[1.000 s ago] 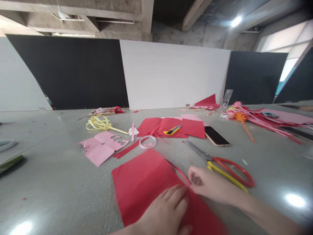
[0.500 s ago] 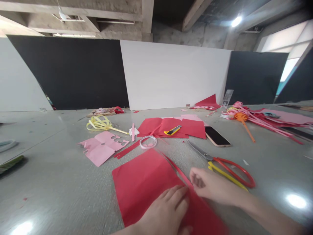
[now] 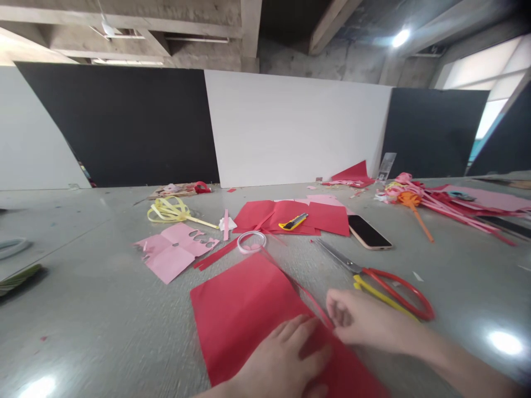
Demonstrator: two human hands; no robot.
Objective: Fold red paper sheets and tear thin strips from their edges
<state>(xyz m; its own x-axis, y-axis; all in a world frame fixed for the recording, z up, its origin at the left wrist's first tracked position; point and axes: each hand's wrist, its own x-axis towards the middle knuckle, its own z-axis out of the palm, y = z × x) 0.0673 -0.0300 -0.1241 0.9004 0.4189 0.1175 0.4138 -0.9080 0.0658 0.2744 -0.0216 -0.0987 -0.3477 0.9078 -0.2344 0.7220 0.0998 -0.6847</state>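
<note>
Paper (image 3: 238, 307), red, lies on the table (image 3: 112, 337) beneath the flattened left hand (image 3: 280, 356). The right hand (image 3: 352, 320), slightly blurred, is curled, apparently pinching a narrow red strip (image 3: 314, 303) at the paper's edge.

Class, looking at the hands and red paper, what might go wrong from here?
The thin red strip at the right hand might tear if pulled unevenly. The red paper could crease or slip beneath the left hand. The scissors lie close beside the right forearm, which might knock them.
</note>
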